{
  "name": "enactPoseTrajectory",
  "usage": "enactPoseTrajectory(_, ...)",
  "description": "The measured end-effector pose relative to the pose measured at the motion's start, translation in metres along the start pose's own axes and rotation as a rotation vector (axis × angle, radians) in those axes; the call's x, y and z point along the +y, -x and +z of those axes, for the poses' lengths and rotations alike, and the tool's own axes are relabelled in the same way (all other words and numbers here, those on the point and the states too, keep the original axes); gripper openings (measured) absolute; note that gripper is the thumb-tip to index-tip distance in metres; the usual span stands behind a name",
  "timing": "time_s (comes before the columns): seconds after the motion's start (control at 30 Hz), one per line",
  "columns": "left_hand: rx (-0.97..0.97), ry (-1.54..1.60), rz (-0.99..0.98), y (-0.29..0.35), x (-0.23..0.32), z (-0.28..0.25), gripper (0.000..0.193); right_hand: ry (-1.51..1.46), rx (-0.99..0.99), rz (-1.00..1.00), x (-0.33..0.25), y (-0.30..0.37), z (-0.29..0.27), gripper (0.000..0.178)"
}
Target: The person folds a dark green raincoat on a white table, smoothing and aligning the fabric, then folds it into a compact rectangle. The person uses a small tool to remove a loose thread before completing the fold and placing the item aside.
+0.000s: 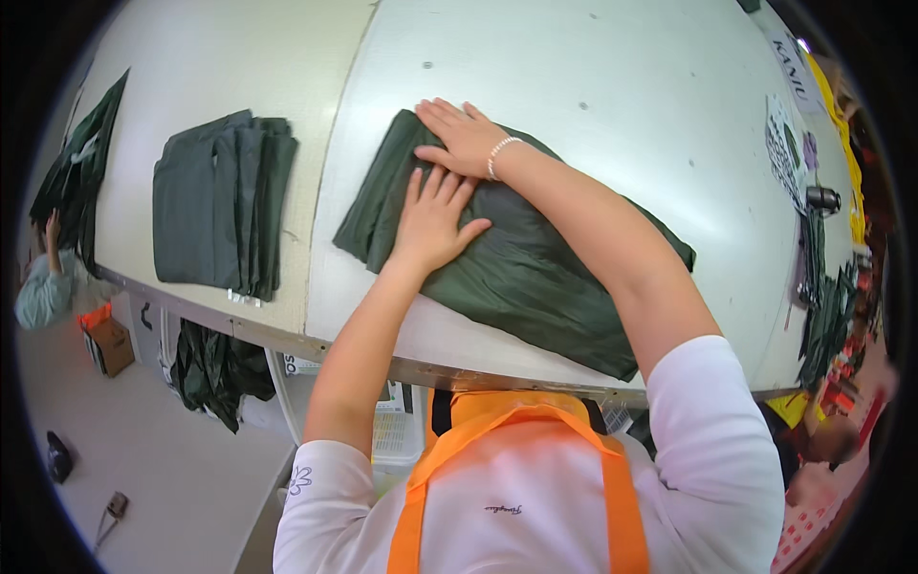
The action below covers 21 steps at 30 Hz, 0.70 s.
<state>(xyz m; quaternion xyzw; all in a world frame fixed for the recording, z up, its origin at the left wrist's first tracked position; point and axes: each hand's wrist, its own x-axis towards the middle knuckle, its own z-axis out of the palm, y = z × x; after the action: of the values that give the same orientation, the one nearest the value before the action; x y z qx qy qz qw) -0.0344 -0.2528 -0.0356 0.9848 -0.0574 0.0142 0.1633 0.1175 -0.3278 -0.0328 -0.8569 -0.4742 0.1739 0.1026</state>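
In the head view, a large folded bundle of thin, slightly shiny dark green fabric (535,277) is lying aslant on the right-hand section of a broad whitish table (516,57), close to its front edge. The person's left hand (435,220) is resting palm down on the bundle's left part, its fingers fanning apart and its thumb pointing right. The right hand (464,139) is lying flat just beyond it at the far edge of the cloth, fingers stretched out fairly close together, thumb standing away; a white beaded bracelet (499,153) is circling that wrist. Across the table seam to the left, a squarish stack of folded dark green cloth (206,206) is sitting apart from the bundle. At the far left, a co-worker's hand (53,230) is showing beside more dark green fabric (91,163)
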Motion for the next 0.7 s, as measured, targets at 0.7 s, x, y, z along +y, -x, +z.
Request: enactPoseTrajectory(0.7,0.055,-0.182,0.119,-0.018,0.057,-0.032,0.062,-0.022,0.765,0.848,0.110,0.360,0.018,0.045)
